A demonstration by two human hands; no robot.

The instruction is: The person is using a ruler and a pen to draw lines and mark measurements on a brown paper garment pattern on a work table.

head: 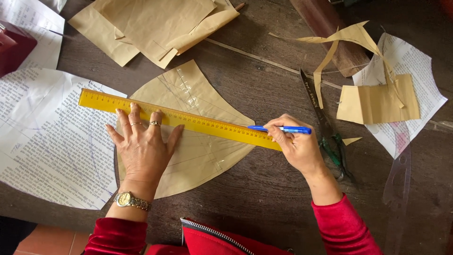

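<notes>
Your left hand [141, 146] lies flat, fingers spread, pinning a long yellow ruler [179, 120] across a curved brown paper pattern piece [198, 156] on the dark wooden table [264, 189]. Your right hand [295, 144] is closed round a blue pen [281, 129], whose tip meets the ruler's edge near its right end.

The ruler looks stiff, light and smooth, so it would likely skate on the paper unless pressed from above; your palm sits left of its middle, leaving the long right stretch less firmly held just where the pen bears on it. The pattern piece reads as thin and limp, creased and patched with clear tape, prone to tear or buckle if dragged; flat pressure suits it better than a pinch at the margin. Its pointed right corner lies under the ruler, just beside the pen hand.

To the left, a large printed paper sheet [47, 141] runs under the ruler's left end and touches the pattern piece. To the right, dark scissors [325, 132] with green handles lie just beside your right hand, blades pointing away from you. A clear plastic curve template [398, 174] rests further right, by a folded brown piece [377, 101] on another printed sheet. More brown paper offcuts [151, 26] are heaped at the far side. The barest stretch of table lies near you, between your forearms; the right side is crowded.
</notes>
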